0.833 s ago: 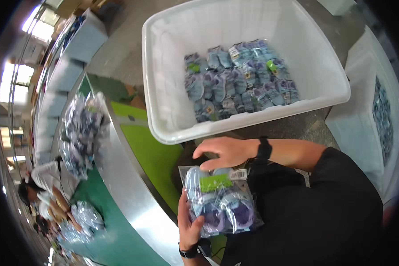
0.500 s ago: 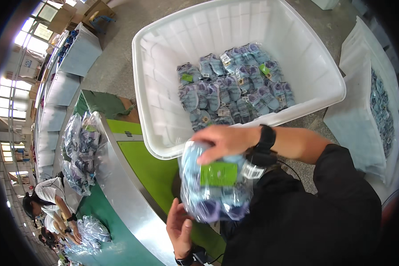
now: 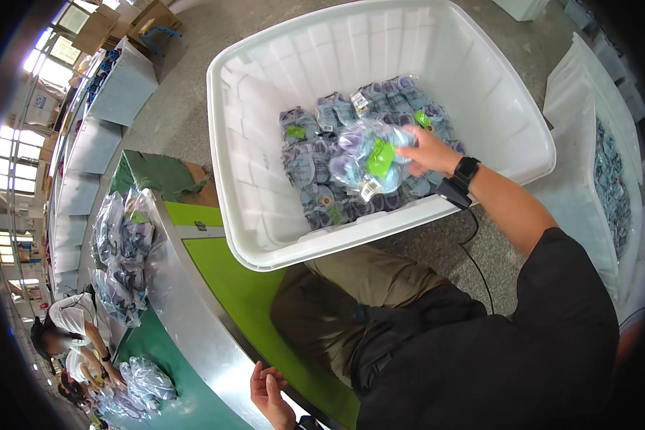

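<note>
My right hand (image 3: pixel 433 153) grips a clear plastic bag of light blue and purple slippers (image 3: pixel 358 154) by its right side. A bright green label shows on this bag, which is inside the large white bin (image 3: pixel 229 179), just above similar bags (image 3: pixel 309 163) packed in rows. Whether its underside touches them I cannot tell. At the bottom, my left hand (image 3: pixel 271 398) is beside the metal edge of the conveyor table (image 3: pixel 215 337). Its fingers are loosely curled and apart, with nothing visible in them.
More bagged goods (image 3: pixel 125 258) are heaped on the table's metal end. At left, a co-worker (image 3: pixel 82 322) handles clear bags (image 3: pixel 147 378) on the green belt. Another white bin (image 3: pixel 588 165) stands at right, filled with bluish items. A black cable (image 3: pixel 476 251) hangs below my right wrist.
My right hand has carried the bag of slippers away from my body, over the rim and into the white bin. My left hand has moved down and left, away from the bag.
</note>
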Demonstrator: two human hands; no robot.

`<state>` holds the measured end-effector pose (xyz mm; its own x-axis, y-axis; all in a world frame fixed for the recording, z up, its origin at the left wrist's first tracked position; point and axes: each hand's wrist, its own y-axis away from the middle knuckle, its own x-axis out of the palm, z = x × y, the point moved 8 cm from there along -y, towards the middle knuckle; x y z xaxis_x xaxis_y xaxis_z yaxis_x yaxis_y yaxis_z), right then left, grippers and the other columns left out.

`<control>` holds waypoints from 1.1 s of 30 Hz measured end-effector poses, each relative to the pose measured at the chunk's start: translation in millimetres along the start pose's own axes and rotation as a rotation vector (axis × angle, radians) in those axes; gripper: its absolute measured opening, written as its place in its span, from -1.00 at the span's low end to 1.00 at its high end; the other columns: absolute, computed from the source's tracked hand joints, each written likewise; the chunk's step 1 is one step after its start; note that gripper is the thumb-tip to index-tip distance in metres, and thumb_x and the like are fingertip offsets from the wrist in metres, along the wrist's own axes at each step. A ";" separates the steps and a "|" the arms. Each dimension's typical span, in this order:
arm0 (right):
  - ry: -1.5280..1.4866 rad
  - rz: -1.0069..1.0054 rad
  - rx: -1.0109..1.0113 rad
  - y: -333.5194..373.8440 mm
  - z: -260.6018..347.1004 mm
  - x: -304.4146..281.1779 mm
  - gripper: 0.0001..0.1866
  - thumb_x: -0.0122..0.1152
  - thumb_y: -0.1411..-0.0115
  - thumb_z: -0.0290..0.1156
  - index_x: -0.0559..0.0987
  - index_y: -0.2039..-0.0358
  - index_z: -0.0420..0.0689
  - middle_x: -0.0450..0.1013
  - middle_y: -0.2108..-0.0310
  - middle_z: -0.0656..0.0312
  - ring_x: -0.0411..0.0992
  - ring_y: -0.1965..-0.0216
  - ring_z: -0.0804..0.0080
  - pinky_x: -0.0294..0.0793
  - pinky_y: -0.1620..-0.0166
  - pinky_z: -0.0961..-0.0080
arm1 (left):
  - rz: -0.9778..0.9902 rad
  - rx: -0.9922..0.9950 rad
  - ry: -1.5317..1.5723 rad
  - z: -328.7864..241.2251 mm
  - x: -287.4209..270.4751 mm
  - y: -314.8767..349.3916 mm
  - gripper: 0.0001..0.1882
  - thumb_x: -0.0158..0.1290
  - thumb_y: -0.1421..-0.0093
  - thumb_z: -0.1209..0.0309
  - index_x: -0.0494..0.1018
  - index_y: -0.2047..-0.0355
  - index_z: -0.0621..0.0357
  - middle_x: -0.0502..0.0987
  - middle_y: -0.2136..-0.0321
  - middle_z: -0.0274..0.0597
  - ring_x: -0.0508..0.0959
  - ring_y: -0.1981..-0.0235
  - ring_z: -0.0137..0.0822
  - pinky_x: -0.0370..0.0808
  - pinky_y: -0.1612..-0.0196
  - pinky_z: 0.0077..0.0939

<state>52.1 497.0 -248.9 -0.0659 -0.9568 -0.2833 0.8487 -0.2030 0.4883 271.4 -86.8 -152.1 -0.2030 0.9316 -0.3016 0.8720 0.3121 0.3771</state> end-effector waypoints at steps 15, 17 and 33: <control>0.582 0.404 -0.546 62.0 56.2 99.1 -0.62 0.24 -0.20 -0.29 0.56 0.05 -0.26 0.56 0.34 0.04 0.53 0.30 0.22 0.48 0.20 0.31 | -0.079 -0.031 0.088 -3.5 -31.6 -16.7 -0.54 0.06 -0.30 0.45 0.33 -0.15 0.45 0.58 0.24 -0.06 0.58 0.23 -0.33 0.52 0.13 -0.44; 0.492 0.443 -0.578 78.7 66.6 138.5 -0.69 0.21 -0.20 -0.29 0.57 0.12 -0.21 0.51 0.41 0.12 0.48 0.33 0.21 0.44 0.18 0.34 | -0.100 -0.011 0.056 -11.0 -50.2 -27.2 -0.53 0.10 -0.28 0.44 0.35 -0.13 0.48 0.60 0.26 -0.08 0.58 0.23 -0.37 0.51 0.11 -0.49; 0.630 0.026 -0.683 70.9 46.9 185.2 -0.77 0.08 -0.28 -0.34 0.55 0.33 -0.26 0.50 0.35 0.00 0.47 0.30 0.03 0.43 0.19 0.26 | -0.913 0.147 -0.454 39.5 -376.7 -167.0 -0.39 0.25 -0.08 0.26 0.44 -0.07 0.42 0.50 -0.02 0.24 0.47 -0.10 0.06 0.35 -0.20 -0.23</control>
<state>75.5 295.6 -228.1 0.0849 -0.6294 -0.7724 0.9839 0.1754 -0.0347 219.9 -497.2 -136.1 -0.6547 0.1824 -0.7335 0.5216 0.8114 -0.2637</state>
